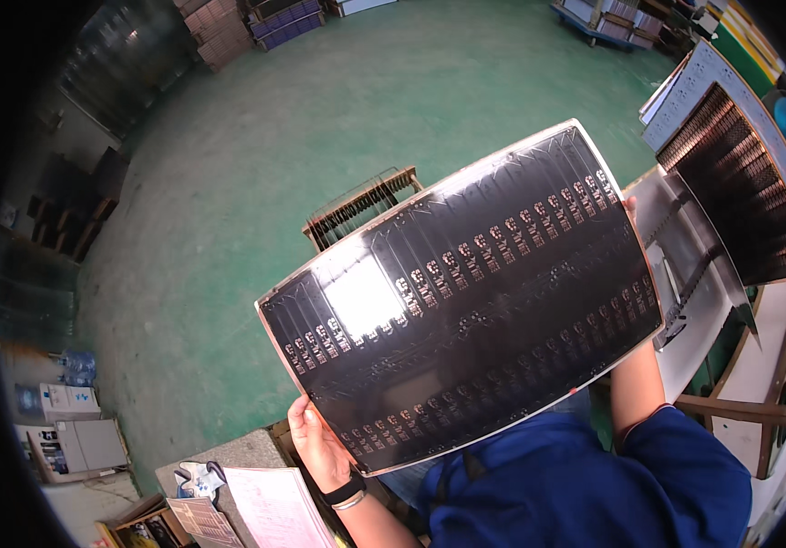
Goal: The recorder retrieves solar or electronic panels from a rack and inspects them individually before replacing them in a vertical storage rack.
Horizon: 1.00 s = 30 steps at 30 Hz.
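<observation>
A large rectangular black circuit board panel [466, 365] with rows of small copper-coloured patterns is held tilted in front of my body. Bright light glares off its upper left and its far edge. My left hand [318, 452] grips its left edge near the lower left corner, thumb on the rim and the other fingers partly behind. At the opposite side my right hand [631, 209] has hold of the right edge. Only a bit of its fingers shows there; the panel hides the rest. A black band and a bracelet circle my left wrist.
A slotted rack [361, 208] stands on the green floor beyond the panel. Papers [274, 507] and a white-and-blue item [199, 479] lie at lower left. On the right are a copper-patterned panel [731, 173] and a pale metal surface [699, 301]. A loaded blue cart [598, 35] stands far right.
</observation>
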{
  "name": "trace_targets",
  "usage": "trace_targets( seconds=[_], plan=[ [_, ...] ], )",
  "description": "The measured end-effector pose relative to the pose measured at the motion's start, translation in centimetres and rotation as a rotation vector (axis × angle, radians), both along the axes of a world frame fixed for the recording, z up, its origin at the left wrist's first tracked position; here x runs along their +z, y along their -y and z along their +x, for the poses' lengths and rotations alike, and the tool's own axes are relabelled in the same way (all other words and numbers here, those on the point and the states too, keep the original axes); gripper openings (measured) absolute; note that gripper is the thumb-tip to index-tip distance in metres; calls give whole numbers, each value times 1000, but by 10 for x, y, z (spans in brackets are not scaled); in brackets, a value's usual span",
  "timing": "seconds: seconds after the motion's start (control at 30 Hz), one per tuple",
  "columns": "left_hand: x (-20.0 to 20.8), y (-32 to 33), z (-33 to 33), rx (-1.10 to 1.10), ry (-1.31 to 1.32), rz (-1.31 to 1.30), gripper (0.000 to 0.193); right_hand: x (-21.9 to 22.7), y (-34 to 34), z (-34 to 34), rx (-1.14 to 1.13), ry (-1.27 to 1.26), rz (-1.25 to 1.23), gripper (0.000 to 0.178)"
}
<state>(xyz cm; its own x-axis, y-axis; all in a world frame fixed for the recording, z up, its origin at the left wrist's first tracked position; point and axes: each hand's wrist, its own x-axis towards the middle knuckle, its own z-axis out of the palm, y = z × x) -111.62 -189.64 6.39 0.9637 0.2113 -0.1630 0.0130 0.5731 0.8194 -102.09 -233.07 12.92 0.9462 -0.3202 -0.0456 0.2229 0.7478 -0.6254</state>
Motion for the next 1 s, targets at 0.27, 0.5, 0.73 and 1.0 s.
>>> trace_targets(
  seconds=[0.27, 0.5, 0.73, 1.0],
  plan=[
    [11, 10, 10, 115, -21, 29, 25, 5, -6, 0, -71, -30, -118, 56],
    [6, -19, 4, 219, -36, 228, 26, 2, 60, -2, 401, 77, -585, 42],
    [-2, -11, 13, 94, 64, -104, 13, -41, 48, 9, -15, 298, -435, 18],
    [-6, -3, 5, 85, 53, -93, 15, -43, 45, 4, 476, 200, 51, 46]
  ],
)
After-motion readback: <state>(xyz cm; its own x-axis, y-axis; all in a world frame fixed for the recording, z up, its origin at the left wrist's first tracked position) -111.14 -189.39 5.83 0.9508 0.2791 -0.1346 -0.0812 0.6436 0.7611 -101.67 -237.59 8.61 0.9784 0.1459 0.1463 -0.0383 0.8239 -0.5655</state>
